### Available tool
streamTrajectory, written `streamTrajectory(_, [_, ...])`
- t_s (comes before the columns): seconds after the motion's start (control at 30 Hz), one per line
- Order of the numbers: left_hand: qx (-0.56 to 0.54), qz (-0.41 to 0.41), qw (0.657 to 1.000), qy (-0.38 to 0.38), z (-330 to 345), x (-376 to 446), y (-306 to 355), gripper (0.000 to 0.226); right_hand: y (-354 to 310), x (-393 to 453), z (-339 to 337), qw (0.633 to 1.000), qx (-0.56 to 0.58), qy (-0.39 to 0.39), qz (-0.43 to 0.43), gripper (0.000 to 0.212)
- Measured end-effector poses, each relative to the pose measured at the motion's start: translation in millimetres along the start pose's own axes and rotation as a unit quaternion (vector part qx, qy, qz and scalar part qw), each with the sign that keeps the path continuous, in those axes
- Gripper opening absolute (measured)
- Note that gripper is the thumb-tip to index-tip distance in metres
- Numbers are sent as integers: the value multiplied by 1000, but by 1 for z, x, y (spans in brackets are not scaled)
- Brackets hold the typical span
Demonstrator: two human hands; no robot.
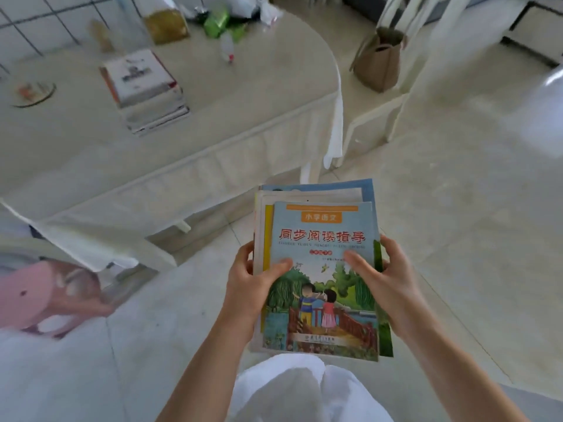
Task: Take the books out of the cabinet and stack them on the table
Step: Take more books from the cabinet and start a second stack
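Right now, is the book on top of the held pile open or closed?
Closed. The top book shows its whole front cover, lying flat on the pile, with the left hand and right hand gripping the sides.

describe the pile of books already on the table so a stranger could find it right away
Start at the white-clothed table in the upper left. Near its middle, between a round glass dish and a small bottle, sits the book stack. It is the only pile there, topped by a white cover.
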State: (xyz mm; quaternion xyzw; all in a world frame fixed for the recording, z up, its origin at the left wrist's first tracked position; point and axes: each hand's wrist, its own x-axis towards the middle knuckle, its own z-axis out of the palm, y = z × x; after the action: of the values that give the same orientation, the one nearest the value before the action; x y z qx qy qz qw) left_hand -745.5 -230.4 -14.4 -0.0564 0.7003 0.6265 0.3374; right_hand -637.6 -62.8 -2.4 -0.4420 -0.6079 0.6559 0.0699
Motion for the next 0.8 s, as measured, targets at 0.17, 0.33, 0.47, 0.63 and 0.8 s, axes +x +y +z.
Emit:
streamTrajectory(0.17, [-26, 14, 998, 59, -65, 36, 26, 43, -34, 37, 81, 998, -32, -56, -5, 54])
streamTrajectory(0.33, [-70, 14, 990, 120, -109, 71, 42, 54, -63, 77, 144, 991, -80, -105, -20, 58])
streamTrajectory(0.47, [-93, 1, 984, 150, -124, 100, 51, 56, -81, 110, 175, 985, -107, -132, -22, 54])
streamTrajectory(0.63, [-123, -4, 977, 174, -124, 150, 73, 48, -107, 170, 201, 977, -131, -165, -28, 56])
streamTrajectory(0.8, [-141, -16, 966, 215, -111, 213, 109, 51, -146, 248, 222, 965, -154, -212, -28, 52])
